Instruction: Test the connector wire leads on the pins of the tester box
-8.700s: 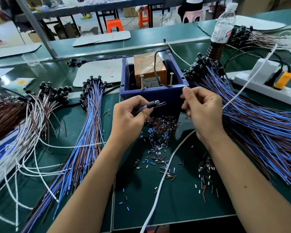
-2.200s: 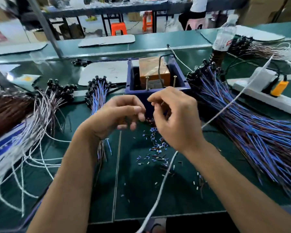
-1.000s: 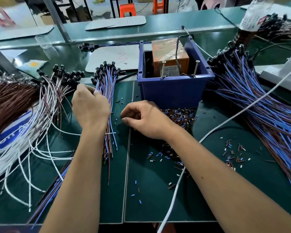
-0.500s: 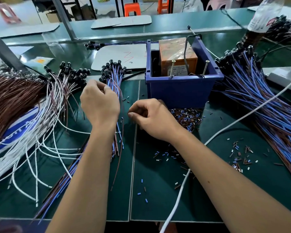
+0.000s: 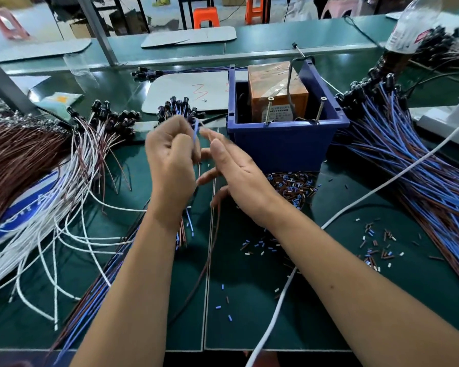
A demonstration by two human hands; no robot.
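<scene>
Left hand [image 5: 171, 157] is curled around one lead [image 5: 195, 132], pinching it up near the connector end so the blue and brown tails hang down below the grip and trail across the mat [image 5: 249, 300]. My guess is that holding it high keeps the loose ends free to be steered onto the pins. The connector head itself is blurred above the fingers, so I can't say exactly how it sits.

Right hand [image 5: 239, 172] is right beside that grip, fingers loose and spread, holding nothing. It looks set to catch the dangling tails just below the pinch, probably to separate the two wires.

The tester box [image 5: 277, 95] sits inside the blue bin [image 5: 284, 147], off to the right of the grip and a bit further from the person, with two pins [image 5: 267, 109] sticking up at the bin's near edge. That's a short reach, which I reckon is the point.

Directly behind the grip is the bundle [image 5: 178, 108] this lead seems to come from. The big blue pile [image 5: 414, 165] lies well off to the right, past the bin. Lead isn't touching the pins yet, so the test itself is still to come.
</scene>
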